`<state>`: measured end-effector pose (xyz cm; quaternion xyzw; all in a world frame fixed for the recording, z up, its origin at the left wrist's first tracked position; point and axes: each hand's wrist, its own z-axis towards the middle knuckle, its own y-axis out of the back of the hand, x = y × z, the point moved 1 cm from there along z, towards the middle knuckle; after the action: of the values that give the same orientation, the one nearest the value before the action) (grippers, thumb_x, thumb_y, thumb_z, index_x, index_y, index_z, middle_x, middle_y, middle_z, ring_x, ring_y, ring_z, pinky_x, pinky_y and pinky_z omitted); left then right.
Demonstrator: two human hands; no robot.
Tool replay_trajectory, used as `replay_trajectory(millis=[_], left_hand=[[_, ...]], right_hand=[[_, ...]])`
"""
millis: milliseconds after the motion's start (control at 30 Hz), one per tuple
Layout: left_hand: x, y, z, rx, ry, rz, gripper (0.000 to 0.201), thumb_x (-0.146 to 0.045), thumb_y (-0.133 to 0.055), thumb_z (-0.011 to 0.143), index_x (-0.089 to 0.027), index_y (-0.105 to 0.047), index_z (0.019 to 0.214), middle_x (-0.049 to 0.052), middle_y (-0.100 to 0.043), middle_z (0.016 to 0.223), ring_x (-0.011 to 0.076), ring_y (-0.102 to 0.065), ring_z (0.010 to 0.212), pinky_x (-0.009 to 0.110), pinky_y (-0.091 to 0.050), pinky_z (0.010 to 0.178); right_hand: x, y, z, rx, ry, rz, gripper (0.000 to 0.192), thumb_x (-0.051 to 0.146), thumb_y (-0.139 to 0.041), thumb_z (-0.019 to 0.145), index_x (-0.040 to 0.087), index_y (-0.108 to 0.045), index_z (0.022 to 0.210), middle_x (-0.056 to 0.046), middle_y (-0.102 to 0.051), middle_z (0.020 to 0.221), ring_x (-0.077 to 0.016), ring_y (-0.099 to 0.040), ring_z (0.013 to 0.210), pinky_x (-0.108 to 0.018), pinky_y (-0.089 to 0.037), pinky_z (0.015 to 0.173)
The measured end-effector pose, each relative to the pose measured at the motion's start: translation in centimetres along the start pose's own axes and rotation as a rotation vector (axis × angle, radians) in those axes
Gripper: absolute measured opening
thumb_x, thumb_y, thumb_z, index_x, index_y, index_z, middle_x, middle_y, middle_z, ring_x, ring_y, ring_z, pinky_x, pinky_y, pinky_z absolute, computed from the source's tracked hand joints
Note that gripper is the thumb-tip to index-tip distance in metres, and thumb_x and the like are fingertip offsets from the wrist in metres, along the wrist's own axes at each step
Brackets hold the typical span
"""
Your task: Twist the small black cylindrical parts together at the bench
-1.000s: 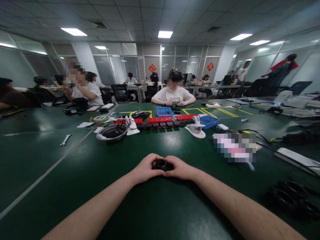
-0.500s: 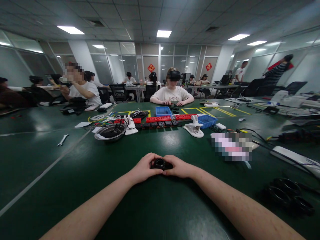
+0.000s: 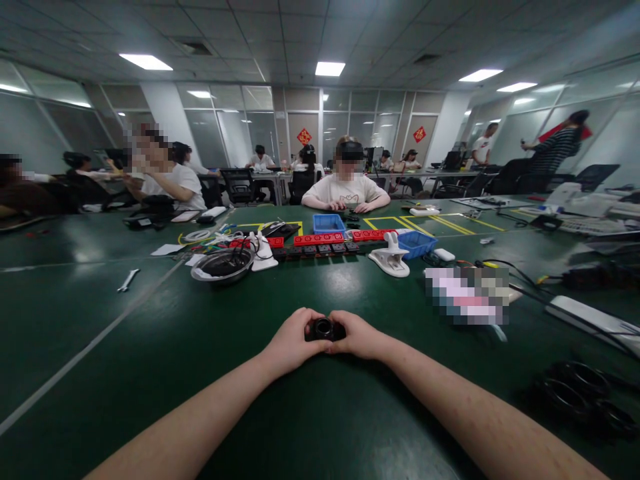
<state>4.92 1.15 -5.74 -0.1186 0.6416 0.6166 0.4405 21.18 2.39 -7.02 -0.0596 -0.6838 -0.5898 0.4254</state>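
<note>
A small, glossy black round part with a hole in its middle (image 3: 324, 328) is held low over the green table (image 3: 250, 413), straight ahead of me. My left hand (image 3: 296, 337) is closed round its left side, thumb in front and fingers behind. From the other side, my right hand (image 3: 356, 333) grips it too. Both thumbs meet at the front of the part. Much of it is hidden by my fingers, and its exact kind is unclear. Several larger black rings (image 3: 565, 395) lie at the right, beside my right forearm.
Ahead are a metal bowl (image 3: 235, 272), white clip stands (image 3: 390, 257), red trays (image 3: 320, 239) and blue bins (image 3: 328, 223). A wrench (image 3: 129, 281) lies left. Right are a white power strip (image 3: 590, 320) and cables. Across the table sits a co-worker (image 3: 345, 190).
Both hands keep the same grip on the black part. The whole view has shifted slightly, so everything appears a little further right and down.
</note>
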Motion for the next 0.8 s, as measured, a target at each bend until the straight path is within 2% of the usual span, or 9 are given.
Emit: replay_trajectory(millis=[67, 167, 267, 400, 567, 633, 733, 800], left_hand=[[-0.3, -0.3, -0.2, -0.083, 0.034, 0.039, 0.034, -0.033, -0.066, 0.059, -0.019, -0.053, 0.087, 0.001, -0.049, 0.082, 0.016, -0.048, 0.07, 0.026, -0.039, 0.059], [-0.4, -0.8, -0.2, -0.201, 0.069, 0.084, 0.032, -0.034, -0.064, 0.061, -0.019, -0.052, 0.086, 0.002, -0.05, 0.084, 0.0189, -0.049, 0.077, 0.029, -0.04, 0.065], [-0.2, -1.2, 0.0, -0.258, 0.081, 0.105, 0.028, -0.033, -0.062, 0.064, -0.018, -0.051, 0.085, 0.003, -0.05, 0.085, 0.0201, -0.05, 0.079, 0.031, -0.04, 0.068], [0.1, -1.6, 0.2, -0.288, 0.055, 0.078, 0.028, -0.032, -0.06, 0.065, -0.017, -0.05, 0.088, 0.003, -0.05, 0.085, 0.0196, -0.05, 0.079, 0.031, -0.041, 0.068], [0.1, -1.8, 0.1, -0.283, -0.029, 0.054, 0.028, -0.029, -0.057, 0.068, -0.017, -0.05, 0.092, 0.004, -0.051, 0.087, 0.0191, -0.049, 0.081, 0.031, -0.041, 0.071], [0.1, -1.8, -0.1, -0.288, -0.05, 0.056, 0.028, -0.028, -0.056, 0.069, -0.017, -0.049, 0.093, 0.004, -0.051, 0.089, 0.0194, -0.049, 0.084, 0.031, -0.041, 0.074], [-0.1, -1.7, -0.4, -0.277, -0.071, 0.059, 0.029, -0.026, -0.056, 0.069, -0.018, -0.049, 0.097, 0.005, -0.051, 0.093, 0.0198, -0.048, 0.09, 0.033, -0.039, 0.079], [-0.2, -1.6, -0.6, -0.267, -0.084, 0.061, 0.031, -0.025, -0.056, 0.069, -0.019, -0.048, 0.099, 0.005, -0.051, 0.096, 0.0199, -0.047, 0.093, 0.033, -0.038, 0.082]], right_hand=[[0.4, -0.5, 0.1, -0.086, -0.058, -0.129, 0.034, 0.033, -0.069, 0.054, 0.015, -0.046, 0.071, 0.001, -0.048, 0.068, -0.0129, -0.044, 0.061, -0.02, -0.029, 0.048], [1.2, -1.2, 0.2, -0.224, -0.129, -0.355, 0.028, 0.037, -0.061, 0.06, 0.015, -0.047, 0.071, -0.003, -0.052, 0.07, -0.0165, -0.047, 0.064, -0.024, -0.032, 0.052], [1.9, -1.7, 0.2, -0.27, -0.178, -0.486, 0.019, 0.033, -0.052, 0.067, 0.015, -0.05, 0.073, -0.007, -0.055, 0.074, -0.02, -0.05, 0.069, -0.028, -0.036, 0.058], [2.3, -1.8, -0.2, -0.254, -0.203, -0.533, 0.02, 0.033, -0.049, 0.069, 0.014, -0.054, 0.074, -0.009, -0.056, 0.078, -0.0231, -0.051, 0.075, -0.031, -0.038, 0.062], [2.2, -1.2, -0.9, -0.249, -0.129, -0.531, 0.043, 0.054, -0.051, 0.067, 0.013, -0.057, 0.076, -0.011, -0.056, 0.078, -0.0245, -0.051, 0.076, -0.033, -0.04, 0.064], [1.9, -0.8, -1.2, -0.201, -0.066, -0.521, 0.05, 0.06, -0.053, 0.062, 0.012, -0.058, 0.075, -0.01, -0.056, 0.076, -0.024, -0.051, 0.074, -0.033, -0.04, 0.063], [1.2, 0.1, -1.5, -0.082, 0.008, -0.502, 0.045, 0.057, -0.058, 0.059, 0.014, -0.059, 0.07, -0.008, -0.055, 0.071, -0.0215, -0.052, 0.069, -0.029, -0.041, 0.059], [1.1, 0.7, -1.5, -0.021, 0.009, -0.499, 0.037, 0.051, -0.061, 0.06, 0.014, -0.06, 0.066, -0.006, -0.055, 0.069, -0.0199, -0.052, 0.066, -0.027, -0.04, 0.056]])
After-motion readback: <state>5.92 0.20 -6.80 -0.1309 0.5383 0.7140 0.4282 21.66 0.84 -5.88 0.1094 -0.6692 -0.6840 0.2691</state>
